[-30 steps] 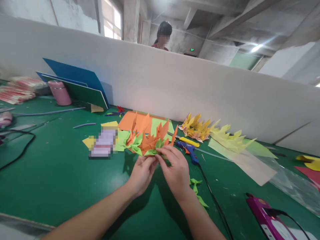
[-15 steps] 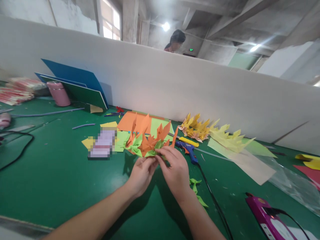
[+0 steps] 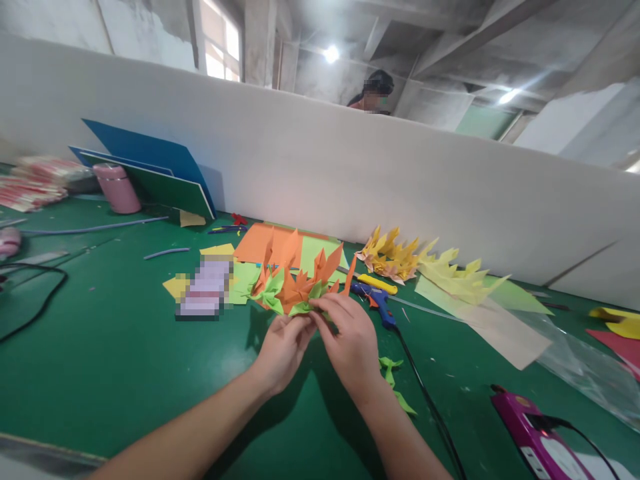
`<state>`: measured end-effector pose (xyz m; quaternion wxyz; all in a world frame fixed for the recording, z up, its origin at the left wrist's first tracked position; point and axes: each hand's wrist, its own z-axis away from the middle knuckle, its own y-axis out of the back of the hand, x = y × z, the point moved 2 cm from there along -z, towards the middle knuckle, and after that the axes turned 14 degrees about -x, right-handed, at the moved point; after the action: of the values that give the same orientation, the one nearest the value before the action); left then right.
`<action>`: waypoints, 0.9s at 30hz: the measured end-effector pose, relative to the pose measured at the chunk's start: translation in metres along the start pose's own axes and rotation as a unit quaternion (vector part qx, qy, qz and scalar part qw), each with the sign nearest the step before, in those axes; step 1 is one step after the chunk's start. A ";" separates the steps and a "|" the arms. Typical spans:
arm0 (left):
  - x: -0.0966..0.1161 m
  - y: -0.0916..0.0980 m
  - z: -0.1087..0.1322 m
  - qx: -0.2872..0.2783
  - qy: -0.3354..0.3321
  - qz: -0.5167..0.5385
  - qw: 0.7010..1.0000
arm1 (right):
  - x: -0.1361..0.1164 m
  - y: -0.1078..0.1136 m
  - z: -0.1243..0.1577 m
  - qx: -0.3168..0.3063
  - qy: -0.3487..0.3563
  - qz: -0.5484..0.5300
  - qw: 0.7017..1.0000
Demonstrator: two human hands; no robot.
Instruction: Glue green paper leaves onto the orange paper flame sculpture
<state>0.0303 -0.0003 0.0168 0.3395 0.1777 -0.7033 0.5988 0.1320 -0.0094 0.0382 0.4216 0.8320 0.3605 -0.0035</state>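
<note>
Both my hands meet over the green table [image 3: 110,360] on a folded paper flower [image 3: 295,283] of orange points and light green leaves. My left hand [image 3: 283,350] pinches its lower edge from the left. My right hand [image 3: 350,340] curls its fingers over the flower's right side. The flower is lifted slightly above the table. A blue glue gun [image 3: 377,301] lies just right of my right hand, its black cord [image 3: 425,393] running toward me. Small green paper leaves [image 3: 393,377] lie by my right wrist.
Orange and green paper sheets [image 3: 280,243] lie behind the flower. Yellow folded flowers [image 3: 395,257] and pale yellow paper [image 3: 480,313] sit right. A pink cup [image 3: 119,188] and blue boards [image 3: 150,160] stand left against a white partition [image 3: 350,167]. A purple device [image 3: 535,433] lies bottom right. A person's head shows behind the partition.
My hands have barely shifted on the paper flower, only small finger movements. The person behind the partition has walked to the right.
</note>
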 end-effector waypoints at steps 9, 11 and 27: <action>0.000 0.002 0.000 0.018 0.005 0.018 1.000 | -0.001 0.001 0.000 -0.013 -0.001 0.000 1.000; 0.000 0.001 -0.001 0.012 0.001 0.020 1.000 | 0.000 0.001 0.000 -0.019 0.003 0.006 1.000; 0.004 -0.003 -0.001 0.009 0.002 0.022 1.000 | 0.001 0.000 -0.001 -0.025 0.006 0.006 1.000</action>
<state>0.0292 0.0005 0.0218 0.3263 0.1638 -0.7006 0.6130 0.1323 -0.0083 0.0384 0.4403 0.8233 0.3579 0.0136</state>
